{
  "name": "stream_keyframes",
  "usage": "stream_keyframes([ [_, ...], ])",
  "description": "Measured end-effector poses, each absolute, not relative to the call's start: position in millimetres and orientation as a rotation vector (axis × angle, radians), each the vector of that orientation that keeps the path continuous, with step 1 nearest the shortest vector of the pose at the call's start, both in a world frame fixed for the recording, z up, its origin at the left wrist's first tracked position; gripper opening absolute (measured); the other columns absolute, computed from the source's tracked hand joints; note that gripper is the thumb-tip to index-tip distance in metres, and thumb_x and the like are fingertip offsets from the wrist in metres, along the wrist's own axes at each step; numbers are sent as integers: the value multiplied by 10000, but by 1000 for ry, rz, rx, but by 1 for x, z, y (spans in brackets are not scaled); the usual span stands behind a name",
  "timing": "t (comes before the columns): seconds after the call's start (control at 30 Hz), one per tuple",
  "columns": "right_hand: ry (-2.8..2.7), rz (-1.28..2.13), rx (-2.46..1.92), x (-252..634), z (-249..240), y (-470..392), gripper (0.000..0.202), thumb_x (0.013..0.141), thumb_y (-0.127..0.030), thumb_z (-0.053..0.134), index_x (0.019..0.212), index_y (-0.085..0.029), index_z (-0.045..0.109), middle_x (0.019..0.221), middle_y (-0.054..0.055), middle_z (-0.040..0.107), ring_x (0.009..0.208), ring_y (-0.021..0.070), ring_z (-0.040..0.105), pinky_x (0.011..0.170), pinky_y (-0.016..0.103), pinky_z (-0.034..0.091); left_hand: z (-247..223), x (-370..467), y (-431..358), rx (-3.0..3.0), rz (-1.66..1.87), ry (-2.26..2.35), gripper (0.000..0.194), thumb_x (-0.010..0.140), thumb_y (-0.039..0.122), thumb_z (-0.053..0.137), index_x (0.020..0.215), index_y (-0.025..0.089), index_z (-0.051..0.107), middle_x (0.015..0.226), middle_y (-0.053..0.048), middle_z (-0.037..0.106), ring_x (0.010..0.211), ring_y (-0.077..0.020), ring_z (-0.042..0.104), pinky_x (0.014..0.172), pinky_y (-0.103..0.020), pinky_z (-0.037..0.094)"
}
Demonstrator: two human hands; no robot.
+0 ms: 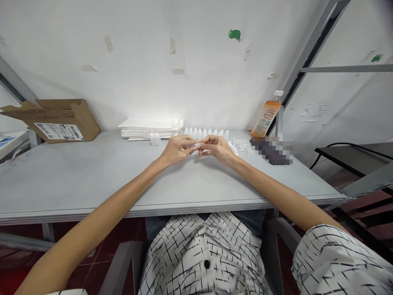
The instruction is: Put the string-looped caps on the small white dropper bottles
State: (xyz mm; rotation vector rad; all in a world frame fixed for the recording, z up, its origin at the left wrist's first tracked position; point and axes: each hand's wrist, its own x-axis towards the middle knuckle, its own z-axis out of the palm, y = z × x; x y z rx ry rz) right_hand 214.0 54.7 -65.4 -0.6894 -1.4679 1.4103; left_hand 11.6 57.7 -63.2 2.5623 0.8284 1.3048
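Observation:
My left hand (177, 150) pinches a small translucent white plastic bottle (194, 145) just above the table, its fingers wrapped round the body. At the bottle's right end, the fingertips of my right hand (217, 148) are closed together; whatever small part they grip there is mostly hidden. Behind my hands stands a row of similar small white bottles (221, 133). Two more small bottles (155, 139) stand to the left, apart from the row. Right of my right hand lies a loose heap of thin white plastic pieces (244, 146).
A stack of white sheets or envelopes (147, 128) lies against the wall. An open cardboard box (61, 121) sits at the far left of the grey table (92, 172). At the right are an orange drink bottle (266, 116) and a dark blurred item (274, 151).

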Motion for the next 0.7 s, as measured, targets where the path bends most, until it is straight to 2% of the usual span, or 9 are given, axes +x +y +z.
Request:
stream_keyframes([
  [0.3,-1408,1509,-699,216,-67,59,260,613,-246,885,722,-156,667,711,22,698,690,171,693,828,423,609,-71,10,63,2946,1402,703,234,961,204,538,1070,207,745,921,-63,733,746,-130,654,630,-244,511],
  [0.4,-1470,1460,-666,219,-65,61,270,642,-279,880,747,-157,663,741,23,704,714,171,696,848,444,608,-71,12,62,2934,1430,706,242,975,224,526,1097,213,734,962,-67,730,761,-127,659,643,-246,540],
  [0.53,-1547,1266,-662,221,-59,61,302,676,-350,863,801,-165,661,728,5,694,702,172,703,830,451,617,-70,18,61,2662,1504,806,262,943,329,585,1081,177,748,999,-84,738,832,-163,694,666,-269,604],
  [0.7,-1631,1038,-689,219,-54,58,295,691,-348,835,882,-171,696,801,21,703,734,189,720,799,425,630,-68,18,59,2390,1307,952,410,930,437,595,1143,112,728,875,-95,738,633,-149,689,587,-276,614],
])
